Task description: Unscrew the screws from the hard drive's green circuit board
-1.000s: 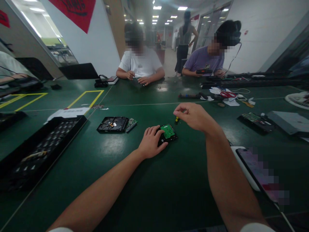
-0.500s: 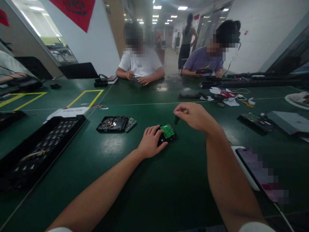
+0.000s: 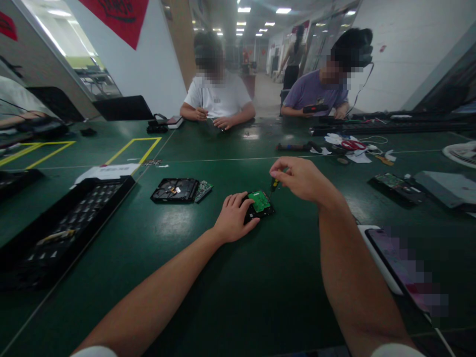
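Note:
A black hard drive with a green circuit board (image 3: 259, 201) lies on the green table. My left hand (image 3: 233, 216) rests over its left side, thumb and fingers spread along its edges, gripping it. My right hand (image 3: 293, 178) pinches a small screwdriver with a dark and yellow handle (image 3: 274, 184), its thin shaft pointing down at the drive's upper right corner. Left of my left hand lies an opened black drive case (image 3: 174, 190), and a loose circuit board (image 3: 203, 191) leans at its right side.
A long black tray (image 3: 67, 225) stands at the left. At the right are another drive (image 3: 396, 188), a grey box (image 3: 444, 188) and a phone (image 3: 397, 263). Red scissors (image 3: 353, 145) lie among scraps. Two people sit across the table (image 3: 223, 277).
The screwdriver's handle has turned in my right hand, and its yellow part now shows. My left hand stays on the drive. The whole view has shifted slightly.

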`<state>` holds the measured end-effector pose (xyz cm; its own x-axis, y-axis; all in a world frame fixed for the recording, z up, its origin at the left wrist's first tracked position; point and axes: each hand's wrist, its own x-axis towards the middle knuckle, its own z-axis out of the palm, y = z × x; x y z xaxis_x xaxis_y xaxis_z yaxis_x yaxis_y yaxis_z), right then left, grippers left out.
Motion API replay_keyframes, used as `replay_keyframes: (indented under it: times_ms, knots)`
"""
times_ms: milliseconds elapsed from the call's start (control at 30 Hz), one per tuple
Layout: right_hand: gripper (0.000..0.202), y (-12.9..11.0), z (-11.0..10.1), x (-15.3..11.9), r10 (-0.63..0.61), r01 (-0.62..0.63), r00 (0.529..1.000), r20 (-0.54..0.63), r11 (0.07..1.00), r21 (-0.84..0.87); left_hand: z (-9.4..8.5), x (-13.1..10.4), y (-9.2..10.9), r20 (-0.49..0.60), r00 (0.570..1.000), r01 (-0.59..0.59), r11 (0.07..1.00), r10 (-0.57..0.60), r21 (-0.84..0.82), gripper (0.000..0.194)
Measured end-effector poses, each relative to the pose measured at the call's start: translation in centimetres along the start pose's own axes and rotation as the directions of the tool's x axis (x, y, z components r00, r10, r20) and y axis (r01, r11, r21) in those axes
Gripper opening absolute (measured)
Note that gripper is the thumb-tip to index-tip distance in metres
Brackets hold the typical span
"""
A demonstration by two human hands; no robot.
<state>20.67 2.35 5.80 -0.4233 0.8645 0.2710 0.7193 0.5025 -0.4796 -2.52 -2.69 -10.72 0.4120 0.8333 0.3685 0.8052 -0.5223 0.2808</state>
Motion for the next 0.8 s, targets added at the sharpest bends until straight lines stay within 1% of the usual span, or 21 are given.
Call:
replay_keyframes:
  times_ms: [167, 333, 467, 567, 700, 800]
  knots:
    - [0.014, -0.12, 0.08, -0.11, 0.042, -0.041, 0.999, -0.018, 0.998, 0.040, -0.09, 0.05, 0.11, -0.004, 1.000, 0.003, 1.000, -0.004, -0.017, 0.054]
    - [0.022, -0.60, -0.19, -0.03, -0.007, 0.006, 1.000, 0.020, 1.000, 0.009, -0.09, 0.07, 0.14, -0.002, 1.000, 0.004, 1.000, -0.004, -0.014, 0.055]
    - [0.018, -0.59, -0.36, -0.01, -0.023, 0.023, 0.999, 0.031, 1.000, -0.003, -0.07, 0.08, 0.06, -0.004, 1.000, 0.008, 1.000, -0.008, -0.020, 0.056]
    - [0.020, -0.58, -0.30, -0.04, 0.021, -0.021, 1.000, 0.013, 1.000, -0.013, -0.07, 0.08, 0.01, 0.002, 1.000, 0.009, 1.000, -0.009, -0.019, 0.057]
    - [0.021, -0.70, -0.31, -0.06, 0.098, -0.100, 0.995, -0.031, 0.993, -0.068, -0.03, 0.02, -0.07, 0.013, 1.000, 0.014, 1.000, -0.014, -0.009, 0.065]
    - [0.019, -0.78, -0.51, -0.12, 0.110, -0.112, 0.993, -0.029, 0.990, -0.087, -0.02, -0.04, -0.15, 0.015, 1.000, 0.012, 1.000, -0.012, -0.006, 0.067]
